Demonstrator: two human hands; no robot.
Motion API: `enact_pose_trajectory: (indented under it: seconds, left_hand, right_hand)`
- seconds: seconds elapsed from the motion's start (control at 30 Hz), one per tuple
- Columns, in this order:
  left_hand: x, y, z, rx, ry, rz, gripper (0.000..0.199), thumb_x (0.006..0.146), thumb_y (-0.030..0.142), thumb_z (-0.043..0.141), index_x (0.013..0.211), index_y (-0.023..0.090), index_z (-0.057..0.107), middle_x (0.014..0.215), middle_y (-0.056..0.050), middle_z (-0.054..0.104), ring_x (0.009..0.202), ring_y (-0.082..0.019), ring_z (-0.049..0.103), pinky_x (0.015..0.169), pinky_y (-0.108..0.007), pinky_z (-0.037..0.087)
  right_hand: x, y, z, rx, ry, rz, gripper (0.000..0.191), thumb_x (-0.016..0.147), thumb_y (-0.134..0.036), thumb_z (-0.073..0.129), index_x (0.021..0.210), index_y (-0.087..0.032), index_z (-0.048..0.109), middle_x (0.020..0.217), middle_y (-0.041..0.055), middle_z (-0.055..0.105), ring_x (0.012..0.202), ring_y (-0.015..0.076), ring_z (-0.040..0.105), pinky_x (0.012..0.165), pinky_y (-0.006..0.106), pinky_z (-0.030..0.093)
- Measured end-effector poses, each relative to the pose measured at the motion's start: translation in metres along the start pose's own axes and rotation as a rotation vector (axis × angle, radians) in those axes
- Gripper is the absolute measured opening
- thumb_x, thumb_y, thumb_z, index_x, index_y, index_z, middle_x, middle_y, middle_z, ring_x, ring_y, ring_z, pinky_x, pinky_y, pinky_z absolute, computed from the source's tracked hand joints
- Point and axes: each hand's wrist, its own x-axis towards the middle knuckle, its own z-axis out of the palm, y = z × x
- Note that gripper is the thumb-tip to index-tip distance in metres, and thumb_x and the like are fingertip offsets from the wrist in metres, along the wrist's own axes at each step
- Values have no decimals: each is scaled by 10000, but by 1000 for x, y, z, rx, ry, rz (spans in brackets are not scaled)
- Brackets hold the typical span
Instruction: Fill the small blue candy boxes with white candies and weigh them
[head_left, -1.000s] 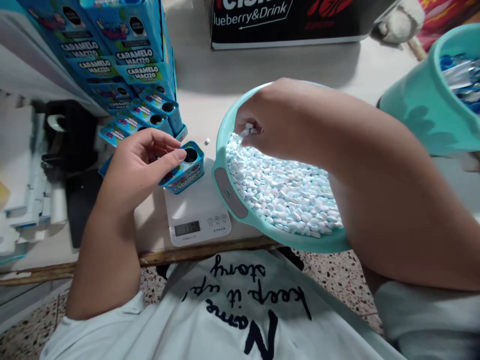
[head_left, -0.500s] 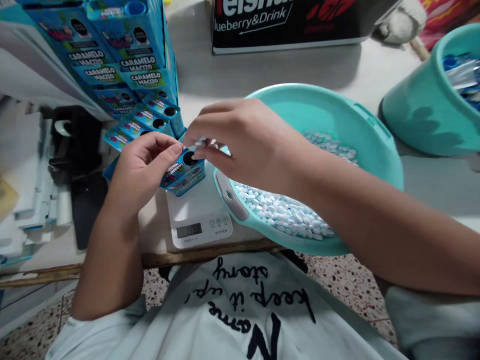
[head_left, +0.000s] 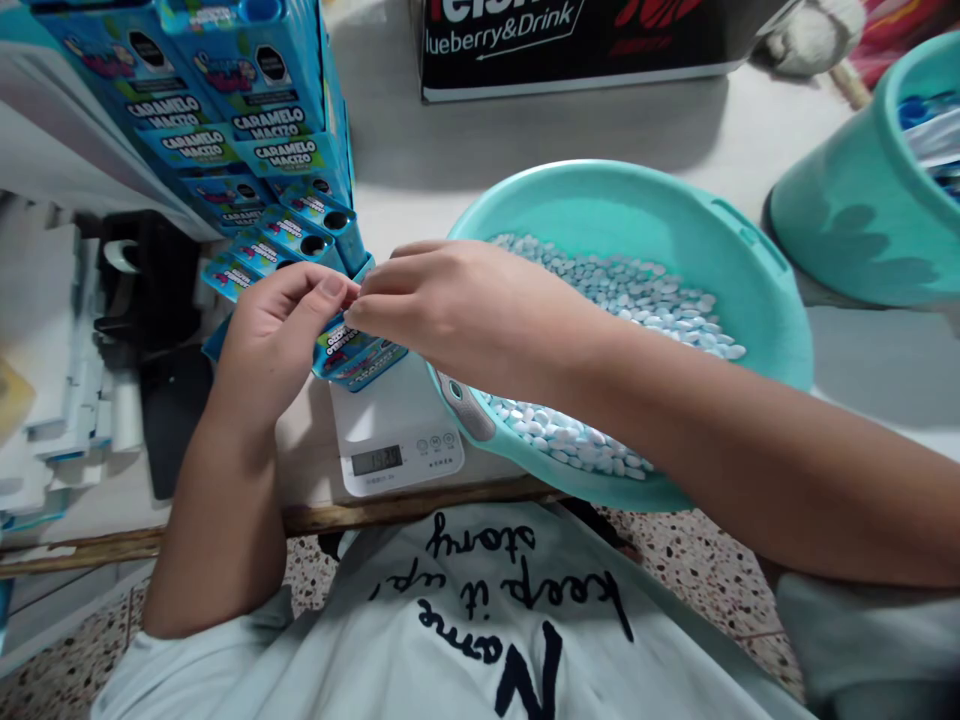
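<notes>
A small blue candy box point(head_left: 358, 362) rests on a white kitchen scale point(head_left: 401, 455); the hands cover its round hole. My left hand point(head_left: 281, 325) is at the box's left, closed in a pinch of thumb and forefinger just above it. From the right, my right hand point(head_left: 457, 305) reaches over the box, fingers drawn together and pointing down, their tips meeting the left fingertips. Whatever lies between the fingers of either hand is hidden. Under the right forearm stands a turquoise basin point(head_left: 600, 180) holding white and pale-blue candies point(head_left: 577, 440).
More small blue boxes point(head_left: 274, 235) with round holes stand behind the left hand, before a tall stack of blue boxes point(head_left: 240, 90). A black carton point(head_left: 562, 50) is at the back. A turquoise bucket point(head_left: 847, 220) stands right; a black phone-like slab point(head_left: 176, 420) lies left.
My right hand has moved left and down over the box's hole; the candies seen in its fingers are now out of sight. The scale's number has gone up.
</notes>
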Motion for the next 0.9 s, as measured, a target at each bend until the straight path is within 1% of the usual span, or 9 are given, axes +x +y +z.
enact_pose_trajectory:
  seconds: [0.13, 0.23, 0.3, 0.4, 0.47, 0.57, 0.67, 0.8, 0.9]
  left_hand:
    - [-1, 1, 0, 27, 11, 10, 259, 924, 432, 670, 817, 216, 764, 832, -4, 731, 807, -165, 644, 767, -276, 515]
    - [0, 2, 0, 22, -2, 0, 269, 921, 436, 668, 813, 209, 762, 820, -9, 722, 806, -168, 643, 769, -275, 520]
    - [1, 1, -2, 3, -25, 1, 267, 915, 437, 681, 821, 199, 757, 824, -14, 715, 816, -169, 647, 781, -273, 523]
    - [2, -1, -7, -10, -94, -8, 230, 903, 412, 695, 878, 194, 761, 878, -24, 732, 845, -175, 651, 779, -272, 512]
    - [1, -1, -13, 0, -141, -30, 204, 896, 370, 679, 939, 192, 769, 928, -24, 742, 889, -179, 658, 801, -269, 506]
    - [0, 0, -19, -15, -215, -88, 232, 851, 298, 657, 1028, 196, 767, 989, -15, 743, 940, -174, 666, 827, -259, 512]
    - [-1, 3, -21, -42, -258, -138, 289, 768, 267, 684, 1040, 202, 757, 971, -19, 739, 902, -169, 667, 744, -244, 524]
    - [0, 6, -15, -40, -206, -183, 295, 695, 292, 732, 972, 194, 742, 880, -29, 716, 778, -154, 648, 624, -225, 513]
    - [1, 7, -11, -28, -163, -203, 287, 671, 312, 759, 937, 206, 742, 855, -20, 709, 767, -153, 658, 621, -219, 532]
  right_hand:
    - [0, -3, -2, 34, -56, 27, 263, 943, -120, 410, 821, -129, 643, 881, 27, 613, 1109, 195, 634, 794, 250, 450]
    - [0, -4, -2, 31, -51, 22, 256, 939, -95, 411, 800, -127, 624, 876, 19, 609, 1091, 179, 638, 794, 244, 441]
    - [-1, -3, -1, 5, -38, 7, 239, 934, -85, 423, 810, -127, 623, 880, 17, 605, 1078, 175, 637, 804, 249, 438]
    - [-3, 0, 1, -46, -19, -10, 250, 948, -99, 408, 874, -135, 644, 883, 17, 593, 1071, 176, 626, 814, 257, 430]
    - [-4, 3, 3, -78, 8, -31, 280, 966, -118, 379, 925, -141, 655, 886, 16, 582, 1037, 167, 621, 801, 255, 421]
    - [-5, 9, 8, -130, 79, -68, 263, 980, -133, 390, 961, -125, 652, 918, 27, 581, 909, 137, 600, 756, 255, 397]
    - [-6, 15, 13, -76, 168, -81, 194, 961, -122, 458, 943, -115, 652, 951, 37, 595, 824, 113, 555, 741, 254, 384]
    - [-5, 19, 17, 73, 243, -53, 134, 926, -106, 530, 963, -138, 655, 959, 39, 608, 848, 125, 546, 785, 252, 409]
    - [-3, 19, 20, 122, 243, -19, 188, 930, -94, 529, 1055, -138, 662, 1041, 56, 613, 916, 133, 559, 822, 254, 425]
